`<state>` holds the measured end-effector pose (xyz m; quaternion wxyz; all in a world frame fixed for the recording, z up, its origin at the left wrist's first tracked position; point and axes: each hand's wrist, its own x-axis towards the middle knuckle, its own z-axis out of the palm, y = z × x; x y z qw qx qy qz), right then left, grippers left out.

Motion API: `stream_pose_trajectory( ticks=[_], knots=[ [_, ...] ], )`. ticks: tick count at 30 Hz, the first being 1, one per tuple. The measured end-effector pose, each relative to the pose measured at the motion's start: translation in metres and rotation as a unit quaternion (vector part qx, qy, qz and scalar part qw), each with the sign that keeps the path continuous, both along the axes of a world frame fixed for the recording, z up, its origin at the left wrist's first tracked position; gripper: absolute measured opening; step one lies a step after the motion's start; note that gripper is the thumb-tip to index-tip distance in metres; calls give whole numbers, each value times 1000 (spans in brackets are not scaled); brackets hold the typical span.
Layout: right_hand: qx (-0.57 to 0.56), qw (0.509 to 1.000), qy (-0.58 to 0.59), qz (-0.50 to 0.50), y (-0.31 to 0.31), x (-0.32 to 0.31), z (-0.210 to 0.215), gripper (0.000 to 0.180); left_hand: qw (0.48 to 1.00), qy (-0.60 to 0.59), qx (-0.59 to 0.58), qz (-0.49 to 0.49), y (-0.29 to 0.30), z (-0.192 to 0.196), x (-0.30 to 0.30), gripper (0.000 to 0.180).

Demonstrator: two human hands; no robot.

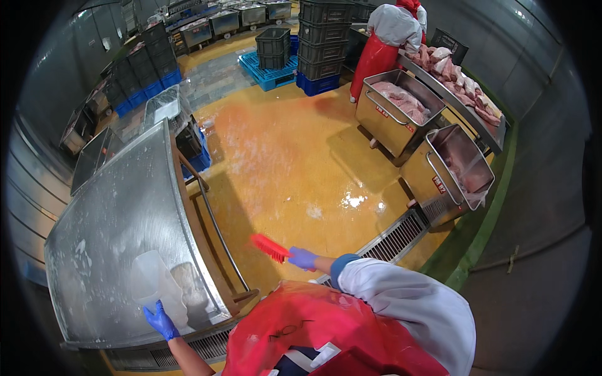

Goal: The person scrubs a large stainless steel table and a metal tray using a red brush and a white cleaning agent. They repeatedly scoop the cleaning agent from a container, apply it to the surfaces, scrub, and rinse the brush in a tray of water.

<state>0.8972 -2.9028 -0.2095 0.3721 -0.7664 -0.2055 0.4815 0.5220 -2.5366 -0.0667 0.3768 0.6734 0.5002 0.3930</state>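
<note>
A red apron (pixel 326 332) fills the near edge, with white sleeves above it; the left hand (pixel 160 319), in a blue glove, rests with fingers spread on the near end of a wet steel table (pixel 119 207), just below a clear plastic jug (pixel 148 276) that stands on the tabletop; the hand touches the steel and grips nothing; the right hand (pixel 303 258), also gloved in blue, is closed round the handle of a red brush (pixel 271 247), held out over the floor with the bristle head pointing left, clear of the table's side rail (pixel 216 219); under it lies a wet yellow floor (pixel 295 156) with a metal drain grate (pixel 395 241) running off to the right; beyond the grate stand two steel carts (pixel 401 113) holding pale meat; farther back another person (pixel 392 37) in a red apron and white coat stands at a long counter (pixel 464 94) heaped with meat; behind are stacked dark crates (pixel 323 37) on blue pallets (pixel 269 72).
</note>
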Motion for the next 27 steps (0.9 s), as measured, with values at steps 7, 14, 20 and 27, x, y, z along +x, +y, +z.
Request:
stream_pose_trajectory(
  ticks=[7, 14, 20, 27],
  knots=[
    [166, 902, 191, -348, 54, 26, -36, 15, 997, 0, -23, 77, -3, -11, 23, 65],
    [-61, 718, 669, -180, 160, -69, 18, 16, 998, -28, 27, 55, -7, 20, 49, 40],
    [19, 854, 511, -95, 301, -21, 20, 19, 991, -63, -6, 114, 15, 38, 69, 38],
    [-15, 865, 477, -155, 345, 0, 87, 15, 990, -39, -50, 130, 83, 30, 94, 40]
  ],
)
